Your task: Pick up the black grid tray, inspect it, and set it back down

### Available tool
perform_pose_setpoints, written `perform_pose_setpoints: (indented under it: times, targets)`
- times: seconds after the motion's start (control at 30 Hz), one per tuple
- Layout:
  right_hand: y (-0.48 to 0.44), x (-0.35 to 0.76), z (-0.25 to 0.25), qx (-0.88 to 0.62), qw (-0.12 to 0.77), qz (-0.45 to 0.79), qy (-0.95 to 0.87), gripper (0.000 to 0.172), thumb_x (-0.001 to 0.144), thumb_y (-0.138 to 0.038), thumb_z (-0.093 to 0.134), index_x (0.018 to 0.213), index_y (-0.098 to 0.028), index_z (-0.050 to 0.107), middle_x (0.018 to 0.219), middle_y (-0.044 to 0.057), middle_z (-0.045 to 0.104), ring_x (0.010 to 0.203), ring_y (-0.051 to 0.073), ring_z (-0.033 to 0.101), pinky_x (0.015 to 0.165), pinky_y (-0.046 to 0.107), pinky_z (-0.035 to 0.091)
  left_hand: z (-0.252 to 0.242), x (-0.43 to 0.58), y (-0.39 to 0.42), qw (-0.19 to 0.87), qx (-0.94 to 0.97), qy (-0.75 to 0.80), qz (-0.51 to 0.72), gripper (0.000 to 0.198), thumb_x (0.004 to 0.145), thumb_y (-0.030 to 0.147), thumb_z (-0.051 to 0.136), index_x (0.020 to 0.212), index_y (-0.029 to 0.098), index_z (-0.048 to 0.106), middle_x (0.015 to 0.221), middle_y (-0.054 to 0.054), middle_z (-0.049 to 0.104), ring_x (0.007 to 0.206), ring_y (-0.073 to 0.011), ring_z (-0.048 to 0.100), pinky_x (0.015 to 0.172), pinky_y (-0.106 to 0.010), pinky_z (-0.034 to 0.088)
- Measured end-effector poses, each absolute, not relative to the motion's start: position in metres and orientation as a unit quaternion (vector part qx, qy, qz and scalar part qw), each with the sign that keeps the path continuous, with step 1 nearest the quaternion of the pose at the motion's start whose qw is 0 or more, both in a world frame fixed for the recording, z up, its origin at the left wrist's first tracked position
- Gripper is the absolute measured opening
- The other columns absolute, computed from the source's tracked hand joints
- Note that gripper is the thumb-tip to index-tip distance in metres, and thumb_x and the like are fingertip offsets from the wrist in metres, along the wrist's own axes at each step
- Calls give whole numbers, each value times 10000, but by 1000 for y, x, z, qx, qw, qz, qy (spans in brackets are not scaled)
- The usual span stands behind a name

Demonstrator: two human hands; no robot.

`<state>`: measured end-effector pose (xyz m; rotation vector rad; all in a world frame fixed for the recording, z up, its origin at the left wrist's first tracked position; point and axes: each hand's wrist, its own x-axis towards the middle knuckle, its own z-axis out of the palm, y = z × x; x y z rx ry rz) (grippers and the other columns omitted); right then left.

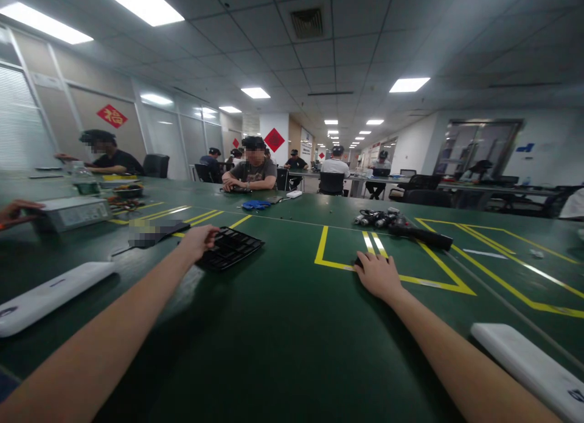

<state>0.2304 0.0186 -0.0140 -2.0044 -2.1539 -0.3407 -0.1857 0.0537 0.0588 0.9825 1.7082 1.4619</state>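
My left hand (198, 243) is closed at the left edge of a black plastic tray (237, 248) divided into several compartments. The tray is tilted and its near side seems raised off the green table. To the right, my right hand (378, 274) lies low over the table, fingers curled, at the front line of a yellow tape outline (337, 265). A small black object (358, 262) shows beside its fingertips, mostly covered, too small to name. Beyond that hand lie a bundle of black and silver parts (376, 218) and a black tube-like piece (429, 237).
White elongated devices lie at left (55, 294) and right (529, 362). A grey metal box (75, 213) stands at far left, a person's hand (18, 213) touching it. A blue item (256, 204) lies at the far edge, before a seated person (255, 173).
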Motion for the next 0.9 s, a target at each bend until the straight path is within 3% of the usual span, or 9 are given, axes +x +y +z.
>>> perform_pose_setpoints:
  times: [0.17, 0.27, 0.37, 0.47, 0.6, 0.73, 0.9]
  targets:
    - [19, 230, -13, -711, 149, -124, -676, 567, 798, -414, 391, 1294, -143, 333, 1348, 154, 353, 1233, 353, 251, 927, 617, 169, 50, -216, 60, 162, 506, 787, 315, 259, 465, 327, 713, 467, 148, 527, 609, -92, 596, 857, -338, 559, 686, -353, 415]
    - [22, 235, -12, -744, 147, -66, -649, 497, 789, -414, 401, 1191, -128, 455, 1241, 177, 463, 1146, 367, 362, 864, 617, 271, 43, -217, 63, 115, 541, 799, 236, 273, 480, 365, 694, 463, 153, 525, 739, -139, 637, 924, -362, 543, 746, -366, 395]
    - [27, 240, -11, -725, 152, -12, -671, 383, 786, -357, 438, 1062, -120, 559, 1096, 162, 566, 1053, 333, 454, 855, 483, 363, 38, -206, 61, 43, 574, 805, 146, 340, 598, 479, 582, 587, 140, 579, 868, -176, 635, 903, -340, 560, 697, -343, 403]
    - [30, 233, -12, -674, 216, 31, -706, 389, 771, -332, 488, 1097, -129, 549, 1090, 131, 578, 1065, 306, 452, 899, 424, 354, 33, -174, 56, 6, 623, 772, 129, 439, 691, 547, 458, 744, 133, 594, 892, -151, 625, 830, -277, 581, 617, -291, 395]
    - [24, 197, -18, -560, 327, 150, -746, 408, 747, -299, 539, 1134, -170, 524, 1115, 93, 565, 1099, 279, 434, 908, 426, 364, 19, -105, 42, 65, 700, 667, 246, 447, 729, 534, 436, 886, 131, 547, 780, -76, 592, 688, -194, 554, 538, -253, 359]
    - [12, 165, -25, -403, 408, 242, -783, 347, 724, -265, 588, 1062, -189, 565, 1061, 67, 599, 1024, 250, 505, 901, 429, 383, 3, -50, 17, 180, 762, 547, 295, 390, 753, 484, 440, 933, 141, 487, 587, 32, 458, 525, -128, 439, 477, -238, 303]
    - [1, 161, -24, -314, 417, 275, -807, 288, 756, -277, 567, 1037, -223, 590, 1049, 45, 623, 1027, 247, 521, 920, 455, 379, -8, -34, -6, 220, 794, 467, 320, 353, 781, 408, 434, 1011, 143, 400, 588, 68, 345, 538, -111, 366, 502, -235, 299]
